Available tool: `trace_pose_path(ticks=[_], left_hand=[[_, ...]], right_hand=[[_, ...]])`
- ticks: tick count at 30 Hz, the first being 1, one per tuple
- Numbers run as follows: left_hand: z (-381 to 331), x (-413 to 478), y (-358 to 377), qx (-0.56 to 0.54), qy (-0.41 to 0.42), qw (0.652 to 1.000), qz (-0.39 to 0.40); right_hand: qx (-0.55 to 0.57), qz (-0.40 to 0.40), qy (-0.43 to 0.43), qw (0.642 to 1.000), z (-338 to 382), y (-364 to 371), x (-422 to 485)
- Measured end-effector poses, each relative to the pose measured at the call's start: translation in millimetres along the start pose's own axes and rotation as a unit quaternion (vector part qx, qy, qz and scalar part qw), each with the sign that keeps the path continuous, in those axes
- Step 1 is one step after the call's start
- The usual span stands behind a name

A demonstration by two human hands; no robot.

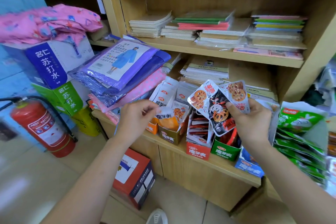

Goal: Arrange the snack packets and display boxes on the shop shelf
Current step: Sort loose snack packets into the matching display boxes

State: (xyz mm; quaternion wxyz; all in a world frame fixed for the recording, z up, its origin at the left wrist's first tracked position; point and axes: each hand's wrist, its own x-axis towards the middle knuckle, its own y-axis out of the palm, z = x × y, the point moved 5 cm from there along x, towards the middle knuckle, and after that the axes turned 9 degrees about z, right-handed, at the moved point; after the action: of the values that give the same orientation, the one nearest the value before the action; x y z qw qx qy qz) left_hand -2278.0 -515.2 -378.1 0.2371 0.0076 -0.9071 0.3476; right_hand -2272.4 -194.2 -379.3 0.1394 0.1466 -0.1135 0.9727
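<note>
1. Fan of lotus-root packets (218,100) is clamped in right hand (249,120), long axes roughly upright.
2. Blurred orange packet (169,113) is pinched by left hand (138,116), over brown display box (170,135).
3. Just below the fan, red display box (198,150) and green display box (226,152) are seated on the shelf (205,167); right hand is nearer.

Records left forearm (87,174) and right forearm (294,174) bare, reaching forward from lower frame. Finds left hand (135,114) back to camera, fingers curled toward thumb; blur hides any grip. Finds right hand (249,120) roughly level, thumb clamped across fanned snack packets (218,100), fingers behind.
</note>
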Motion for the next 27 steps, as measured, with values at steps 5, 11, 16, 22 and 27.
trace_pose_path(ticks=[5,11,16,22,27], left_hand=[[-5,7,-20,-0.028,-0.058,0.983,-0.173],[4,-1,-37,-0.061,-0.102,0.949,-0.291],[2,-6,-41,-0.042,-0.089,0.949,-0.301],[26,22,-23,-0.007,-0.097,0.979,-0.18],[23,44,13,-0.084,-0.098,0.991,-0.034]], right_hand=[[-0.002,0.003,0.008,1.0,-4,1,1],[-0.005,-0.001,0.022,1.0,-6,1,2],[0.002,0.005,0.018,1.0,-4,2,2],[0.028,0.006,0.017,0.999,-3,5,0],[0.045,0.01,0.025,0.999,-3,6,2]])
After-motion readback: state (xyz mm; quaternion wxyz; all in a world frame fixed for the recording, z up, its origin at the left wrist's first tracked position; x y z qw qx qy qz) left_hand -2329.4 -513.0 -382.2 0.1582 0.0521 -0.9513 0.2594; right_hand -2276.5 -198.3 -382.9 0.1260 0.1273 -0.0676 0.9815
